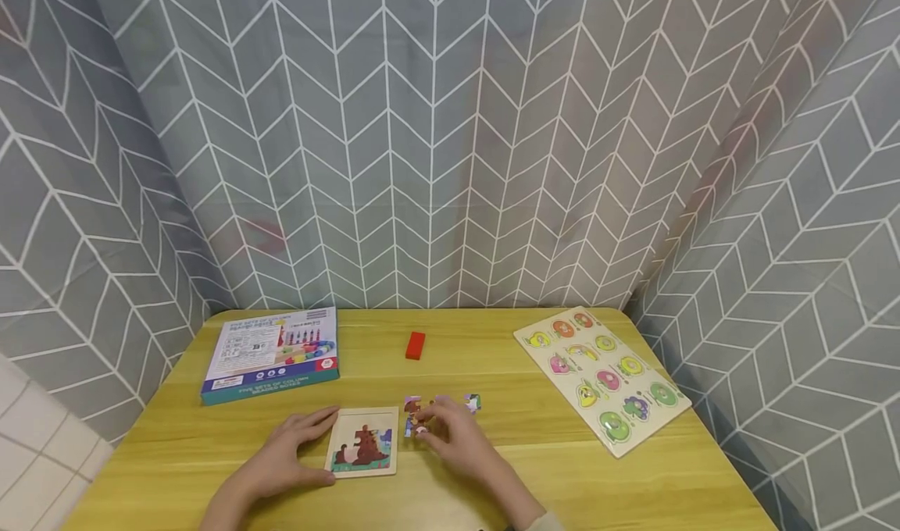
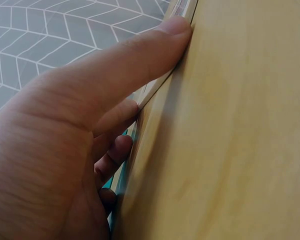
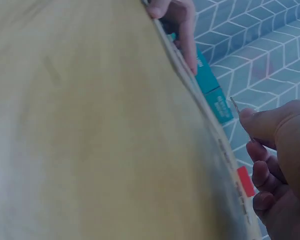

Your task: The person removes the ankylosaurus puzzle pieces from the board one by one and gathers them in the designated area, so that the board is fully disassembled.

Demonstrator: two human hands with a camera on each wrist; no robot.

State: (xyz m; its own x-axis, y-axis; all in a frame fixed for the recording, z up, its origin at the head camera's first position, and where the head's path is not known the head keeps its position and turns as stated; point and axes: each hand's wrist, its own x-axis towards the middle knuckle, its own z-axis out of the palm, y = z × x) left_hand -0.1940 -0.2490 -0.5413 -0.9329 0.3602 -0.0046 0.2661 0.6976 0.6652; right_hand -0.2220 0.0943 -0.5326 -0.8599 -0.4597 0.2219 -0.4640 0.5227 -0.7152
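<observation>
A small square wooden puzzle tray (image 1: pixel 395 442) lies on the table with a partly filled picture of a brown animal in it. My left hand (image 1: pixel 284 453) holds its left side, thumb at the lower corner and fingers at the upper corner. To the right of the tray, my right hand (image 1: pixel 460 443) pinches a thin puzzle piece (image 3: pixel 234 104) between thumb and fingertips, held above the table. Under and beside that hand lie loose puzzle pieces (image 1: pixel 412 404), partly hidden by the fingers. Another piece (image 1: pixel 473 400) shows just beyond the hand.
A flat teal and white bead-toy box (image 1: pixel 270 353) lies at the back left of the wooden table (image 1: pixel 457 500). Behind the pieces is a red block (image 1: pixel 416 346). A fruit puzzle board (image 1: pixel 598 375) lies at the right. A patterned curtain (image 1: pixel 436 140) stands behind.
</observation>
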